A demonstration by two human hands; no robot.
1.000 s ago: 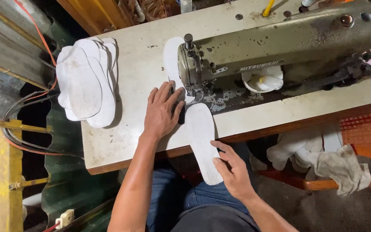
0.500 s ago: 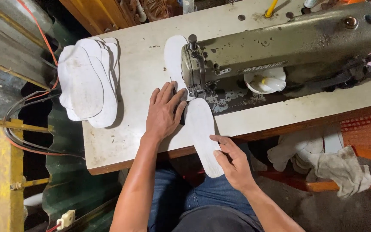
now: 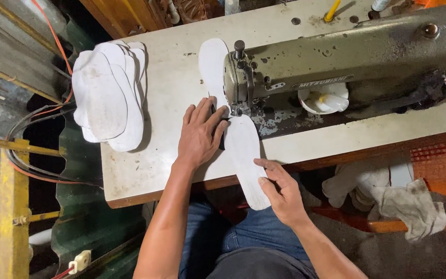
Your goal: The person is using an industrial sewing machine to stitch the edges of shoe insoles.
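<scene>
While left hand (image 3: pixel 200 135) lies flat on insole (image 3: pixel 244 155), right hand (image 3: pixel 281 189) pinches its end

worn cream table (image 3: pixel 145 170) | yellow metal frame (image 3: pixel 11 206) | green corrugated sheet (image 3: pixel 78 227) | grey floor

We cannot see the needle point, hidden beneath the head of the sewing machine (image 3: pixel 336 57), whose right end the frame cuts off. Our left hand (image 3: pixel 200 135) covers part of the white insole (image 3: pixel 243 155). The stack of insoles (image 3: pixel 110 93) conceals its lower pieces. Items along the top edge are cropped.
</scene>
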